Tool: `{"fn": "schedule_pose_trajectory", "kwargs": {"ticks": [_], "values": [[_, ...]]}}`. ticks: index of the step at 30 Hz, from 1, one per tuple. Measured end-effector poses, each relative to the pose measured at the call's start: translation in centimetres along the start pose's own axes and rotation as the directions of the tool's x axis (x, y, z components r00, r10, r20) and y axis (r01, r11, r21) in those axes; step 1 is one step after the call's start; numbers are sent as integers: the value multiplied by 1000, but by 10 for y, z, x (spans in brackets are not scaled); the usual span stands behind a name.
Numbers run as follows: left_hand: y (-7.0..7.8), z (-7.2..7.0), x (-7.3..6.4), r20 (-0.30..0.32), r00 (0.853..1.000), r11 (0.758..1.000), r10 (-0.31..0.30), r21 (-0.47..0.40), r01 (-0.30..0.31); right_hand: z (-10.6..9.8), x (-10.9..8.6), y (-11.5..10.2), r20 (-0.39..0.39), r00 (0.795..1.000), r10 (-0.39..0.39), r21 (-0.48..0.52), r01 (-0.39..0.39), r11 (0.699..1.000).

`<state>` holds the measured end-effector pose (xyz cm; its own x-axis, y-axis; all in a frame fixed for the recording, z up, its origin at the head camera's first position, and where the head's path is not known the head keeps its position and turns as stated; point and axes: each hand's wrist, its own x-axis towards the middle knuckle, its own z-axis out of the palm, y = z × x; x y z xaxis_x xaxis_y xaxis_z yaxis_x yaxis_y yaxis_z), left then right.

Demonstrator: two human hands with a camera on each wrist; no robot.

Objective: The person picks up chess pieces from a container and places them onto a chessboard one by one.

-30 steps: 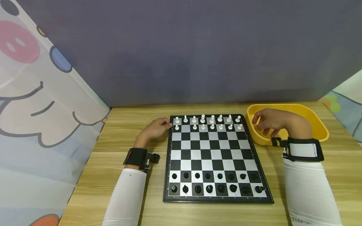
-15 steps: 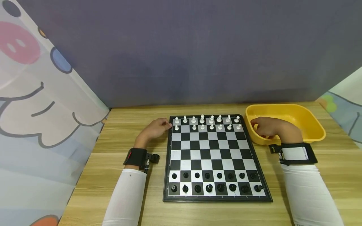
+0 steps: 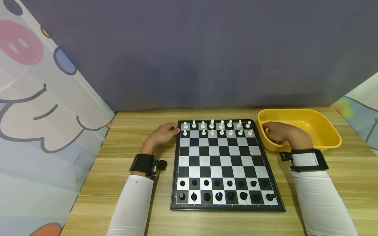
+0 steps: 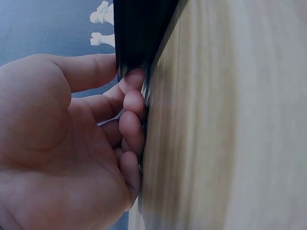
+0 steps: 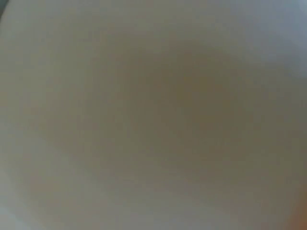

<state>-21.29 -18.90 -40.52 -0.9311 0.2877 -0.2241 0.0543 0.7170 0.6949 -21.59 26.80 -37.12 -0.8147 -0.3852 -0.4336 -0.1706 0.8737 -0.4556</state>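
A black-and-white chessboard [image 3: 217,160] lies on the table in the head view. My left hand [image 3: 162,133] pinches its far left edge, and the left wrist view shows the thumb [image 4: 93,72] against the black board edge [image 4: 139,33] with the fingers curled at its side. White chess pieces [image 3: 221,124] stand in two rows on the far side; the nearer row has a gap second from the left. Black chess pieces [image 3: 218,196] fill two rows on the near side. My right hand [image 3: 280,132] reaches down into a yellow basin [image 3: 325,131], fingers curled; I cannot tell whether they hold anything.
The wooden table [image 3: 118,190] runs back to a dark grey panel [image 3: 189,59]. A cartoon-printed cloth [image 3: 53,157] borders the left side. The basin stands close beside the board's far right corner. The right wrist view is a brownish blur.
My right hand has lowered into the basin and its spread fingers have curled, mostly by half a second ago. The left hand stays at the board's edge.
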Motion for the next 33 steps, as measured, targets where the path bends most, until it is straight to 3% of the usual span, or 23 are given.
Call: {"fn": "schedule_pose_trajectory", "kwargs": {"ticks": [11,24,28,33], "values": [[1,-1,0,-4,1000,1000,-1,6,1,0,5,7,-29,1000,2,-90,-5,996],[0,-1,0,9,1000,1000,-9,4,9,1,4,5,-12,997,73,27,-73,997],[-1,0,0,10,1000,1000,-10,1,10,2,5,6,-62,995,81,10,-80,997],[-2,0,1,8,1000,1000,-11,0,11,2,7,7,-158,987,31,-126,-52,991]]}}
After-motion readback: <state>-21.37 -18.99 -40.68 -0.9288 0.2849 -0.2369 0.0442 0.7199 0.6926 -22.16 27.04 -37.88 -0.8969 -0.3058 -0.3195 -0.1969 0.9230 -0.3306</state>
